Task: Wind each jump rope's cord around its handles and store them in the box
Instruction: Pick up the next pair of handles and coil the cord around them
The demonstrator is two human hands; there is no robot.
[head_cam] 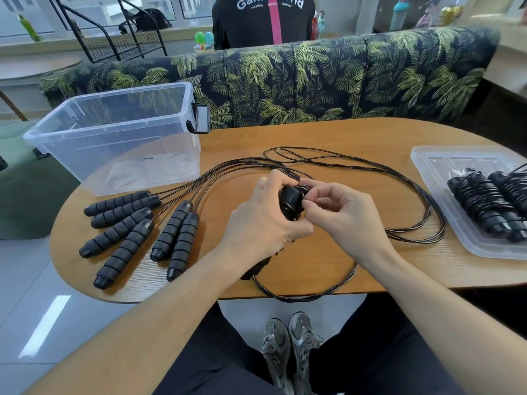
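Winding is the step now: the left hand (256, 220) grips a pair of black foam rope handles (288, 202), and the right hand (339, 215) pinches the thin black cord (304, 195) beside them. Next, loop more cord round, then reach left to the clear plastic box (114, 138).

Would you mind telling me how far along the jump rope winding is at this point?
Done: wound ropes lie on the lid at right, not yet boxed. In hand: the left hand grips a pair of handles while the right hand pinches the cord there. Left: six loose handles with trailing cords; the clear box looks empty.
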